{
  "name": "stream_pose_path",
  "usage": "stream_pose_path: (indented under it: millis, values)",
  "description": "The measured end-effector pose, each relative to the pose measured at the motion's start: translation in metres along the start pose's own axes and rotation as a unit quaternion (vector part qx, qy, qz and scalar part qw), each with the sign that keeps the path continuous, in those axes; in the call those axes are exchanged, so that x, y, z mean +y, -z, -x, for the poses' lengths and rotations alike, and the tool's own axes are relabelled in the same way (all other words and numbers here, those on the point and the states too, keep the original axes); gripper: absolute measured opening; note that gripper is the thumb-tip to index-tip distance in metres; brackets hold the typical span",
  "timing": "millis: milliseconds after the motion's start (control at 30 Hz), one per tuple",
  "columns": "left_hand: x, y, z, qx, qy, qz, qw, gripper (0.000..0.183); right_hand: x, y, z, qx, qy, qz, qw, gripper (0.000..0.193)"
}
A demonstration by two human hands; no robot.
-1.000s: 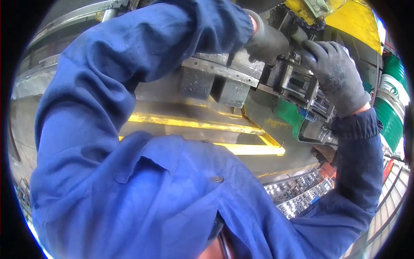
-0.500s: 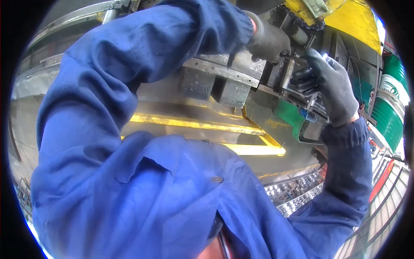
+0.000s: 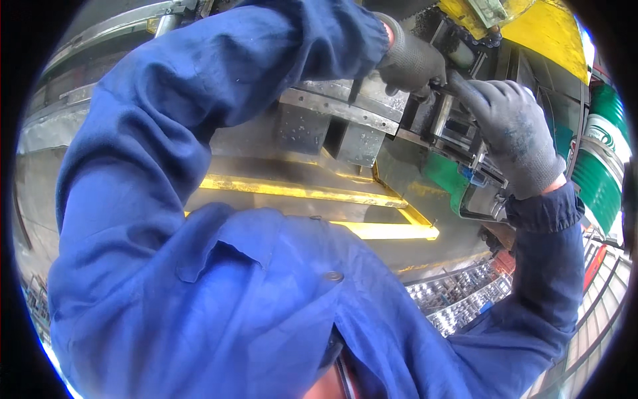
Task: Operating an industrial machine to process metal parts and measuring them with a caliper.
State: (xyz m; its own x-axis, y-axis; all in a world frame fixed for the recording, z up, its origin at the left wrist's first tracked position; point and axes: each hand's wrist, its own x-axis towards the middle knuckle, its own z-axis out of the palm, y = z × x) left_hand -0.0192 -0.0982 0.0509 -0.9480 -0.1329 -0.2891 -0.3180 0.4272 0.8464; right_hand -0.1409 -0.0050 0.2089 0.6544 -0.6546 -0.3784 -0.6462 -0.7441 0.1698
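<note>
My left hand (image 3: 415, 65), in a grey knit glove with a dark coated palm, is closed at the metal machine parts. Its fingertips pinch a small dark piece whose kind I cannot make out. My right hand (image 3: 522, 130), gloved alike, is beside it on the right. One long dark-coated digit stretches to the left fingertips and meets them, while the other fingers are folded over. Whatever the right hand holds, if anything, is hidden. Below the left hand lies a steel bar with holes (image 3: 339, 110), and below the right hand is a metal bracket assembly (image 3: 482, 166).
A yellow frame (image 3: 312, 193) runs below the machine, in front of my body. A yellow panel (image 3: 545, 36) hangs at the upper right. Green drums (image 3: 601, 173) stand at the far right. Several shiny metal parts (image 3: 458, 292) lie at the lower right.
My right hand has turned and folded its spread fingers, bringing one digit against the left fingertips. My left hand has stayed almost in place.
</note>
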Motion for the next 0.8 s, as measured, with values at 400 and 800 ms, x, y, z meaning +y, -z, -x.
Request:
stream_pose_path:
  millis: [400,800]
  values:
    - [0.002,-0.001,-0.009,-0.001,-0.036,-0.01,0.999,0.02,-0.027,-0.001,0.004,-0.047,-0.485,-0.727,0.484,0.052]
    - [0.003,0.013,0.006,-0.038,-0.048,-0.013,0.998,0.02,0.006,-0.011,0.012,-0.11,-0.193,-0.119,0.968,0.036]
